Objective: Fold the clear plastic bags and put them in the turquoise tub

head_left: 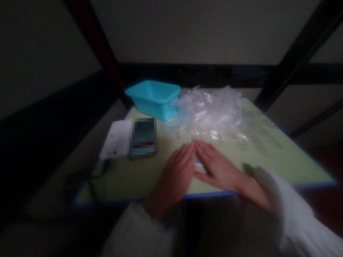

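Both of my hands lie palm down near the front edge of the yellow-green tabletop, fingertips meeting. My left hand is flat with its fingers stretched out. My right hand is flat too, its thumb spread toward the left hand. Between them shows a small piece of clear plastic, mostly hidden under the hands; what it is I cannot make out. Just beyond the fingertips lies a heap of crumpled clear plastic bags.
A turquoise plastic basket stands at the back left, touching the bags. In front of it lie a white flat device and a dark blurred-out rectangular item. A cable hangs by the left edge. Dark beams and a wall stand behind.
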A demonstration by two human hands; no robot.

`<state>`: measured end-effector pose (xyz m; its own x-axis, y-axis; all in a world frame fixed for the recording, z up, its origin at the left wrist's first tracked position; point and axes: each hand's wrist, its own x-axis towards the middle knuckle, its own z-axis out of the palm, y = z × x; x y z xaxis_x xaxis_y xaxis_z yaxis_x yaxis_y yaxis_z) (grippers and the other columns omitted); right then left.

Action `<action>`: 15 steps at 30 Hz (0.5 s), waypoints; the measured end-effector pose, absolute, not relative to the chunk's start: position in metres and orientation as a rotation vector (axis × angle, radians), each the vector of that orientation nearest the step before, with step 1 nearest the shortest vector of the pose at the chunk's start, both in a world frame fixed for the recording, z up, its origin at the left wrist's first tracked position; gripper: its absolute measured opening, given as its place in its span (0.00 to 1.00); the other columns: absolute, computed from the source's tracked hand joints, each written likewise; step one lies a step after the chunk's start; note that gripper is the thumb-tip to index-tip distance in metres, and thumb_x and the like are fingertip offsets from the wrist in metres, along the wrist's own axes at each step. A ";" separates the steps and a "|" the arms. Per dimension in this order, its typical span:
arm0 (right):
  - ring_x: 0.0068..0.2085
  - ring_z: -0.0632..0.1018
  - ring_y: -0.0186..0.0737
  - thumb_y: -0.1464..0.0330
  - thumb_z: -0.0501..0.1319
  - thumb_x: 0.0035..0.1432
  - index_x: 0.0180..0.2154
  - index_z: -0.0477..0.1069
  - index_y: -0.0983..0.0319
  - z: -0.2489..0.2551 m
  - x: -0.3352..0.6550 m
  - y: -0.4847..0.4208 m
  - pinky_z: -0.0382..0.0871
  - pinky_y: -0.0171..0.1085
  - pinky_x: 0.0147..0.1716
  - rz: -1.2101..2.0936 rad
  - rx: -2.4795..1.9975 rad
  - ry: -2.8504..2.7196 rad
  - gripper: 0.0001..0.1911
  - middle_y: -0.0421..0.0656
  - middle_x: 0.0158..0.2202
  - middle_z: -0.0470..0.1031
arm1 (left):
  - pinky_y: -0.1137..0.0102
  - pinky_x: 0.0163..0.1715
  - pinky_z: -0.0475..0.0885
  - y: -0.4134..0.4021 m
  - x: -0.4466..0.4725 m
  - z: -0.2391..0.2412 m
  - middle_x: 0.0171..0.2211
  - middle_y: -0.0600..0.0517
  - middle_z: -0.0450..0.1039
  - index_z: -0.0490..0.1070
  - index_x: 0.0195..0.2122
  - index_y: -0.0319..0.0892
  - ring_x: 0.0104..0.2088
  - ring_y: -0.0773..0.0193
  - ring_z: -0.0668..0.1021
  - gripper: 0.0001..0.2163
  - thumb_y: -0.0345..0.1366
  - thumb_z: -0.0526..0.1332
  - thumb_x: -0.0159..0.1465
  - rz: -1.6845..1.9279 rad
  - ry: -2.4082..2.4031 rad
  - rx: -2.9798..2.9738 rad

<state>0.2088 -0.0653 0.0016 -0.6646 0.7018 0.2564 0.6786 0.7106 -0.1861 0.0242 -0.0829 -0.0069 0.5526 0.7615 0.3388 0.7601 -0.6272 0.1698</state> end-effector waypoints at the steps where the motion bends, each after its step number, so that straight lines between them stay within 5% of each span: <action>1: 0.67 0.51 0.51 0.48 0.50 0.61 0.64 0.48 0.75 0.000 0.209 -0.065 0.49 0.54 0.63 0.108 -1.079 -2.627 0.44 0.62 0.66 0.49 | 0.56 0.62 0.57 -0.083 0.024 -0.007 0.64 0.37 0.54 0.53 0.63 0.29 0.65 0.54 0.56 0.22 0.31 0.45 0.68 0.555 1.365 2.774; 15: 0.67 0.50 0.50 0.47 0.48 0.62 0.65 0.48 0.74 -0.004 0.209 -0.065 0.48 0.51 0.64 0.046 -1.085 -2.684 0.44 0.60 0.66 0.49 | 0.56 0.63 0.54 -0.084 0.021 -0.007 0.65 0.38 0.52 0.54 0.63 0.29 0.66 0.55 0.55 0.22 0.31 0.44 0.68 0.416 1.401 2.783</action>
